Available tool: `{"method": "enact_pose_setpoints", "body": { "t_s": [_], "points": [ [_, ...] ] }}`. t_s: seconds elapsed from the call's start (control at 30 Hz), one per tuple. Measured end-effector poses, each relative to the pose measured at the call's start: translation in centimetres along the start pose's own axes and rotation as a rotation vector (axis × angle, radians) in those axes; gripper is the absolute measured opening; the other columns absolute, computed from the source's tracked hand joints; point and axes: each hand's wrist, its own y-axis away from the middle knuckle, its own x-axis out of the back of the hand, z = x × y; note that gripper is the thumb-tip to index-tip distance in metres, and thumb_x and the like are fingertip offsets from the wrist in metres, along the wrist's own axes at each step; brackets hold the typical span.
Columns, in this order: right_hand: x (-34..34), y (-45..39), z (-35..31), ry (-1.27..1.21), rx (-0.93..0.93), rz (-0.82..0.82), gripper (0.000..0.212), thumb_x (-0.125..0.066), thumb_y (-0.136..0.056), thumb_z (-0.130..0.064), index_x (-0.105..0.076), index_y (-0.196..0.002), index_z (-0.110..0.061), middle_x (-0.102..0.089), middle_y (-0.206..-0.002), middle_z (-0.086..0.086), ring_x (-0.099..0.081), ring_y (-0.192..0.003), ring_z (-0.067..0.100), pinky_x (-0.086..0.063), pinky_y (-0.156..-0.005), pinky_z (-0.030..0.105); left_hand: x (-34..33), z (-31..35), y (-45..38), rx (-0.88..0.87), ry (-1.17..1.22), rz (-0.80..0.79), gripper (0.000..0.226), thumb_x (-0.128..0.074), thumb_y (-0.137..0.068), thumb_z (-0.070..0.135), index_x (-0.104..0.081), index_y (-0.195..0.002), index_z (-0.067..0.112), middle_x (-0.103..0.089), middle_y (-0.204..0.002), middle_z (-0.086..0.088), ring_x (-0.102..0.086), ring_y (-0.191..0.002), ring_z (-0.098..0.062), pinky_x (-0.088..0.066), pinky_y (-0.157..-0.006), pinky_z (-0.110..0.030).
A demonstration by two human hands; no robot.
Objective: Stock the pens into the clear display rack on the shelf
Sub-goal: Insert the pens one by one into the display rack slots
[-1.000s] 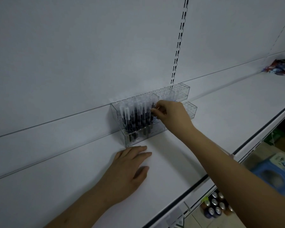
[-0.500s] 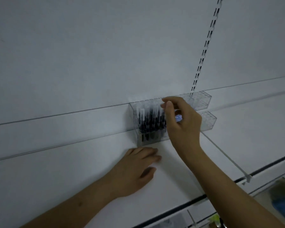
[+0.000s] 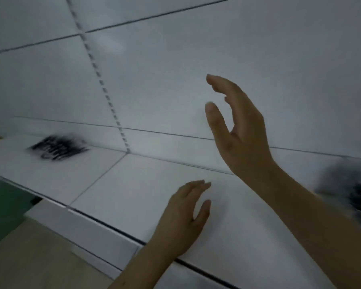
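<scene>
The view is blurred by motion. A loose pile of dark pens (image 3: pixel 57 148) lies on the white shelf (image 3: pixel 133 184) at the far left. The clear display rack (image 3: pixel 350 188) with dark pens in it shows as a smear at the right edge. My right hand (image 3: pixel 238 130) hangs in the air above the shelf, fingers straight and spread, holding nothing. My left hand (image 3: pixel 186 213) rests flat on the shelf near its front edge, empty.
A white back panel (image 3: pixel 175 69) with a slotted upright (image 3: pixel 104 90) rises behind the shelf. The shelf's front rail (image 3: pixel 88 226) runs diagonally at lower left, with tan floor (image 3: pixel 29 257) and something green (image 3: pixel 6 205) below it.
The view has swung left, so the rack slid to the right edge and a pile of pens appeared at the left. My right hand left the rack and now hangs open in the air.
</scene>
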Motion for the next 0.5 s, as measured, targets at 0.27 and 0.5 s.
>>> {"method": "enact_pose_setpoints", "body": {
  "t_s": [0.27,0.5],
  "points": [
    [-21.0,-3.2,-7.0,-0.118,0.098,-0.191,0.053,-0.038,-0.101,-0.044,-0.039,-0.147,-0.017,-0.045,-0.149,-0.008,-0.042,-0.136,0.004,-0.038,-0.114,0.034,14.3,-15.4,5.5,0.257,-0.103,0.282,0.042,-0.044,-0.098,0.042,-0.041,-0.139,0.034,-0.043,-0.139,0.017,-0.039,-0.127,0.002,-0.033,-0.109,-0.021],
    [-39.2,-5.4,-12.7,-0.132,0.158,-0.274,0.050,-0.042,-0.103,-0.038,-0.039,-0.147,-0.014,-0.045,-0.148,-0.003,-0.041,-0.137,0.010,-0.037,-0.113,0.038,24.8,-28.5,9.7,0.368,-0.109,0.321,0.042,-0.044,-0.098,0.042,-0.042,-0.138,0.032,-0.046,-0.137,0.015,-0.042,-0.122,0.000,-0.036,-0.100,-0.014]
  ]
}}
